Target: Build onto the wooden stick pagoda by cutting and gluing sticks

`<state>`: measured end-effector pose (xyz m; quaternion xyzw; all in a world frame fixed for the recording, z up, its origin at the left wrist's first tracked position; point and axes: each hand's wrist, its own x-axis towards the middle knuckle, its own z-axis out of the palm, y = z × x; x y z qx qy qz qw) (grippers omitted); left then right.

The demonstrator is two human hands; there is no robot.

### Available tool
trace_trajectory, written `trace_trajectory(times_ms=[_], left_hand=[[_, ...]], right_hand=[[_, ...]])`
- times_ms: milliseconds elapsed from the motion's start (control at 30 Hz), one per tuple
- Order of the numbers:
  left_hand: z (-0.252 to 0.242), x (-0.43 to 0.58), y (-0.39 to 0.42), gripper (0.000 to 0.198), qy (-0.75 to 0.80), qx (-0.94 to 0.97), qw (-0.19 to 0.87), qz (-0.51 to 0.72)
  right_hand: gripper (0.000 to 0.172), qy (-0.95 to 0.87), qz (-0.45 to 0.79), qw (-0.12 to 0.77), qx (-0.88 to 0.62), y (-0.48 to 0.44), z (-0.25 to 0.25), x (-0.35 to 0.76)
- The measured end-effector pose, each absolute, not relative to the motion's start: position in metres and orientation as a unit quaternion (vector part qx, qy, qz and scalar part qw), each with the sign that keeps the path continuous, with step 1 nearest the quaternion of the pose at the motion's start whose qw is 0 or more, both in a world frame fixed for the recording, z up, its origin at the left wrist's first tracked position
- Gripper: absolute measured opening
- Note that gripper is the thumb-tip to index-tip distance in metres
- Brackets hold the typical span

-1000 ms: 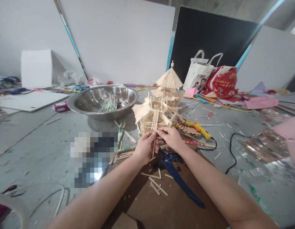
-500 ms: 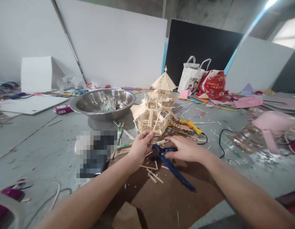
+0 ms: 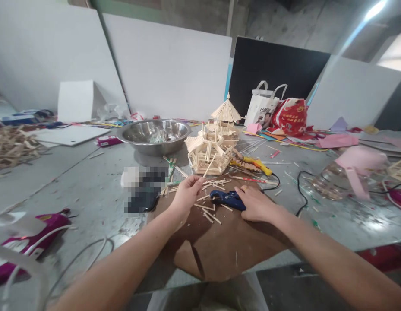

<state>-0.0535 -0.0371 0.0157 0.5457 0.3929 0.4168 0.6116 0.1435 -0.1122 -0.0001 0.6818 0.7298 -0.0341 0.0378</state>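
A pagoda model [image 3: 216, 140] built of thin wooden sticks stands on the grey table. My left hand [image 3: 184, 195] pinches one wooden stick [image 3: 209, 166] that leans up against the model's base. My right hand [image 3: 257, 204] lies closed over the handles of the blue cutters [image 3: 226, 198], whose head sticks out to the left. Both hands rest over a brown board [image 3: 219, 242] strewn with several cut stick pieces [image 3: 210, 211].
A steel bowl [image 3: 154, 136] sits behind left of the model; a yellow glue gun [image 3: 254, 164] with black cord lies to its right. Bags [image 3: 286, 114], coloured paper, a clear jar [image 3: 333, 185] and a stick pile [image 3: 11, 147] surround. Table edge lies near me.
My right hand left the stick and model, dropped to the blue cutters and closed on their handles. My left hand kept the stick. The view pulled back from the model.
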Motion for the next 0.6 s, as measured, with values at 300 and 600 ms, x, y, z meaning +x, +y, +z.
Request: trace_trajectory(times_ms=[300, 600], left_hand=[[0.005, -0.067, -0.043, 0.025, 0.384, 0.58, 0.522, 0.494], [0.003, -0.068, -0.045, 0.023, 0.367, 0.67, 0.464, 0.448]], right_hand=[[0.056, 0.656, 0.117, -0.138, 0.733, -0.096, 0.009, 0.135], [0.058, 0.724, 0.054, -0.223, 0.651, -0.081, -0.009, 0.109]])
